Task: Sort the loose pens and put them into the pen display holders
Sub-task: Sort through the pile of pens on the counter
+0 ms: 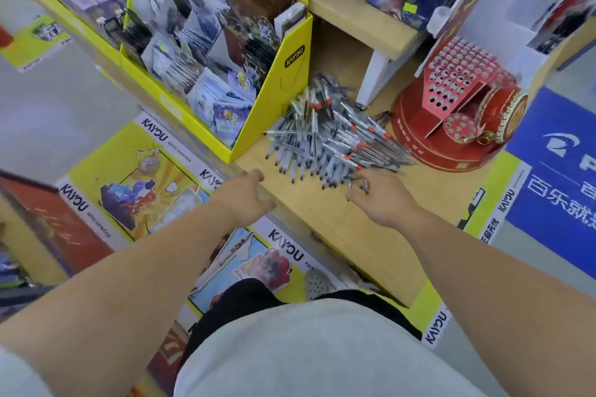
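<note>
Head cam is looking down at your two arms reaching over a light wood shelf (338, 222). The pens (332, 135) are all dumped in one big messy heap on that shelf, grey barrels with dark tips and bits of orange-red, sitting between the yellow KAYOU card box (283, 90) on your left and the red pen display holder (458, 106) on your right. The holder is a round drum-looking thing with a stepped top full of small round holes, and the right side of the heap runs up just beside its base; can't tell if they actually touch. Your right hand (380, 200) is at the near edge of the heap, palm down, fingers curled in around what looks like a pen or two, too blurry to count. Your left hand (248, 195) hangs over the front edge of the shelf, just short of the heap, fingers loosely bent with the thumb out, holding nothing. A white shelf bracket (374, 74) stands behind the heap
</note>
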Demonstrator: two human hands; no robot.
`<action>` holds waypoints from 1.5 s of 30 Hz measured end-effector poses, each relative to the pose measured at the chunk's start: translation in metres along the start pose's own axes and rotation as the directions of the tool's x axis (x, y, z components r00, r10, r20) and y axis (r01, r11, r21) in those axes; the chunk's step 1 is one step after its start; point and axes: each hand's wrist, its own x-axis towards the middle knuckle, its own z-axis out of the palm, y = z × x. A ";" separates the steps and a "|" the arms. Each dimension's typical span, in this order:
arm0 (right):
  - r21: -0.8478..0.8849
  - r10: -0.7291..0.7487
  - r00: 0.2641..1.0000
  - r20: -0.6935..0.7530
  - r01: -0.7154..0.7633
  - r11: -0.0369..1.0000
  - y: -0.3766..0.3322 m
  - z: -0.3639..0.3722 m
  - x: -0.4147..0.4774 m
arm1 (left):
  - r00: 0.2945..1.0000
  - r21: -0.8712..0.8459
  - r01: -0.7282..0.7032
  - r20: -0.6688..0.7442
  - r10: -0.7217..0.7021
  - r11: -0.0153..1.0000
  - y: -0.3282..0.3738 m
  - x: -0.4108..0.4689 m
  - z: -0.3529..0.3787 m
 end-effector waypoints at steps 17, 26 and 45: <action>0.124 0.417 0.892 -0.175 -0.400 0.908 -0.025 -0.019 0.053 | 0.803 0.302 -0.584 0.076 0.592 0.754 0.066 0.160 -0.066; 0.193 0.406 0.868 -0.287 -0.363 0.912 0.003 -0.022 0.072 | 0.804 0.231 -0.588 0.064 0.591 0.775 0.099 0.180 -0.047; -0.148 0.055 0.987 -0.149 -0.077 0.986 0.027 -0.038 0.112 | 0.831 0.222 -0.520 -0.095 0.549 0.825 0.122 0.181 -0.030</action>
